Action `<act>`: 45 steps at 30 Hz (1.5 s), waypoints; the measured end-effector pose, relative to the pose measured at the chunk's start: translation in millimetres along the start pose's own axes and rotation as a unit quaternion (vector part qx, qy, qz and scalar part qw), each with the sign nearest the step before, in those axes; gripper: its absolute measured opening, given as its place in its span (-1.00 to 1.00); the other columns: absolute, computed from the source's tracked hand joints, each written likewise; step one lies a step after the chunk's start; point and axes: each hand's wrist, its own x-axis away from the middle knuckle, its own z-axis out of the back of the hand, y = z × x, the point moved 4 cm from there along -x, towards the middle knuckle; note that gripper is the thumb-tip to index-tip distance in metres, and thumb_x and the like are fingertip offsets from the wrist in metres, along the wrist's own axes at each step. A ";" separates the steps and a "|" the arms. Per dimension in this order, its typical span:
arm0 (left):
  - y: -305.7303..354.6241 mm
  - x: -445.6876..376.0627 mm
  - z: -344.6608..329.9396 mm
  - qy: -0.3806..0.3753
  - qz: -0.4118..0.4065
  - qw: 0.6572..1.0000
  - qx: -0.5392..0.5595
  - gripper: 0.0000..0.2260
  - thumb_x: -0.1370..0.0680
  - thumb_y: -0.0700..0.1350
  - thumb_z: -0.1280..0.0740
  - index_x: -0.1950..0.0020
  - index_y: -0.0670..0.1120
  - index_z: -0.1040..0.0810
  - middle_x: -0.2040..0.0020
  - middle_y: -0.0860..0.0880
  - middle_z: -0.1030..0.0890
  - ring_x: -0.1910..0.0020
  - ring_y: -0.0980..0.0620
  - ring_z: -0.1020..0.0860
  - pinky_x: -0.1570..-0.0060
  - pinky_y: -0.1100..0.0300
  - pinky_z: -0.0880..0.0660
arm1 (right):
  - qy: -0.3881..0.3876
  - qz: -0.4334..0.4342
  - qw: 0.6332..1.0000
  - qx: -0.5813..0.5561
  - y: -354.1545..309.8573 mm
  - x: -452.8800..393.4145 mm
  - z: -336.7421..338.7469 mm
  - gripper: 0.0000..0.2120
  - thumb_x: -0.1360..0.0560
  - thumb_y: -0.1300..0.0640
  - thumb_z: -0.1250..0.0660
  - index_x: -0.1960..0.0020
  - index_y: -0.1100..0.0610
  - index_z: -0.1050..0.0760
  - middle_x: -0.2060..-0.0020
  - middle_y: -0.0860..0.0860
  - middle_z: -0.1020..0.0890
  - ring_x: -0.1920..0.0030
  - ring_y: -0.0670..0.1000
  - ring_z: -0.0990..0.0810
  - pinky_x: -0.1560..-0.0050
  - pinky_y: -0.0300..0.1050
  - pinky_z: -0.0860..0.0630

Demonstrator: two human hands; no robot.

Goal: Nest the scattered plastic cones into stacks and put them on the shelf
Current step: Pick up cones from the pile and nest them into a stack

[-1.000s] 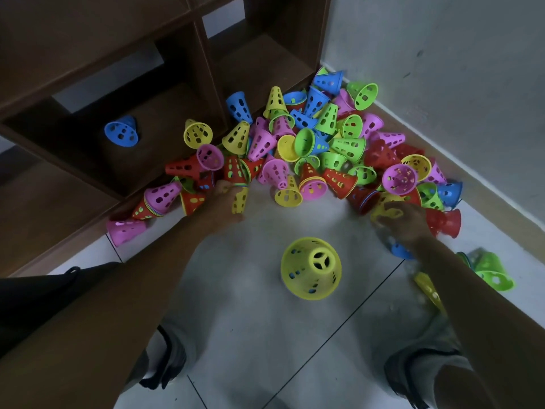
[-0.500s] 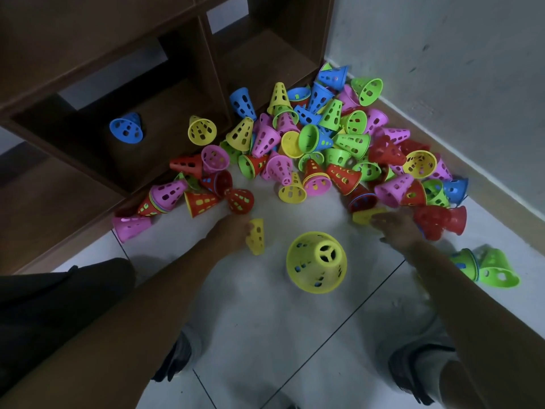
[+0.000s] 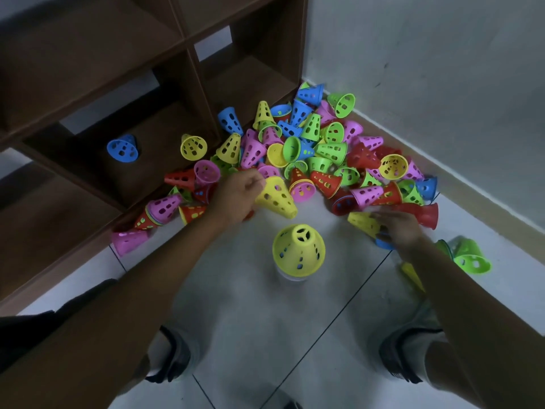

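1. At nine to ten o'clock, the brown wooden shelf (image 3: 97,84) holds only two loose cones: a blue perforated plastic cone (image 3: 122,148) and a yellow perforated plastic cone (image 3: 193,146). No stack is shelved yet.
2. Your left hand (image 3: 233,196) grips a large yellow cone (image 3: 275,196) at its wide end, tilted, just above the floor.
3. At six o'clock of it stands the upright yellow stack (image 3: 298,250), your only visible start, I judge.
4. From eleven to two o'clock, the scattered multicoloured cone pile (image 3: 324,154) remains nearly whole.
5. Your right hand (image 3: 396,227) curls round another yellow cone (image 3: 363,222) at three o'clock.
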 end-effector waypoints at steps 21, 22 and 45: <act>110.1 51.3 45.8 -0.178 0.085 0.836 0.512 -0.78 -0.52 -0.18 -0.37 -0.16 -0.14 -0.56 0.09 -0.05 -0.64 0.15 0.10 -0.63 0.10 0.24 -0.61 | -0.136 0.033 0.962 -0.234 -71.2 90.7 -9.1 -0.71 -0.66 0.33 -0.15 -0.34 0.22 -0.46 0.03 0.09 -0.67 0.12 -0.03 -0.69 0.16 -0.24 -0.65; 110.1 53.7 46.5 -0.192 0.084 0.840 0.501 -0.74 -0.51 -0.17 -0.38 -0.20 -0.16 -0.56 0.04 -0.06 -0.66 0.09 0.07 -0.64 0.04 0.21 -0.62 | -0.146 0.035 0.960 -0.238 -74.8 92.1 -11.0 -0.70 -0.66 0.31 -0.14 -0.35 0.23 -0.46 0.00 0.10 -0.67 0.11 -0.02 -0.67 0.15 -0.24 -0.65; 62.5 69.2 24.9 -0.320 0.115 0.909 0.241 -0.76 -0.52 -0.34 -0.42 -0.17 -0.19 -0.56 0.06 -0.19 -0.68 0.10 -0.05 -0.68 0.04 0.13 -0.61 | -0.423 0.205 0.873 -0.129 -179.8 181.4 -48.1 -0.74 -0.48 0.23 -0.38 -0.14 0.28 -0.63 -0.04 0.21 -0.70 -0.01 0.10 -0.72 -0.19 0.02 -0.58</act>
